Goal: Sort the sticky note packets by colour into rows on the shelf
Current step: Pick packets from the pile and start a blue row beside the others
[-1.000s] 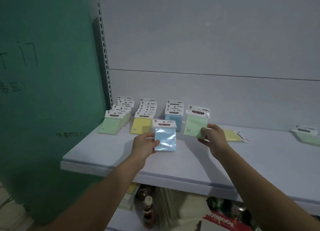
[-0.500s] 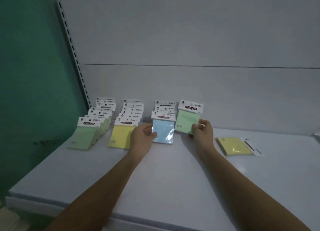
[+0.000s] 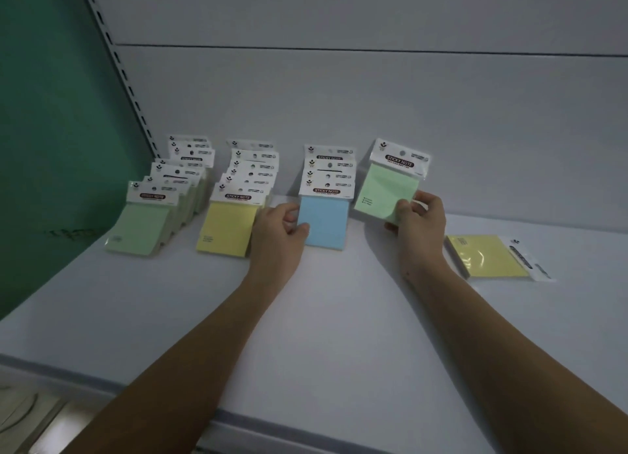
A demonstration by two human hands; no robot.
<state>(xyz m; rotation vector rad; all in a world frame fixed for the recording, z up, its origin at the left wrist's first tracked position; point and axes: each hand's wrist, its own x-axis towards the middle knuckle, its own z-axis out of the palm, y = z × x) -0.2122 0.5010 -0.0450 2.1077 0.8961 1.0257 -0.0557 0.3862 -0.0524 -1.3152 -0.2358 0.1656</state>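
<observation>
Three rows of sticky note packets lean at the back left of the white shelf (image 3: 339, 334): a green row (image 3: 146, 222), a yellow row (image 3: 227, 226) and a blue row (image 3: 326, 175). My left hand (image 3: 278, 232) pinches the lower left corner of the front blue packet (image 3: 326, 220), which stands at the front of the blue row. My right hand (image 3: 419, 222) holds a green packet (image 3: 385, 192) by its lower right corner, raised and tilted just right of the blue row. A loose yellow packet (image 3: 489, 256) lies flat to the right of my right hand.
A green wall panel (image 3: 51, 130) and a slotted metal upright (image 3: 119, 69) close off the left side. The grey back panel (image 3: 373, 96) rises behind the rows. The shelf's front edge (image 3: 238, 423) runs along the bottom of the view.
My left hand has carried the blue packet back and set it against the blue row. My right hand still holds the green packet beside that row. The camera has moved closer and to the right.
</observation>
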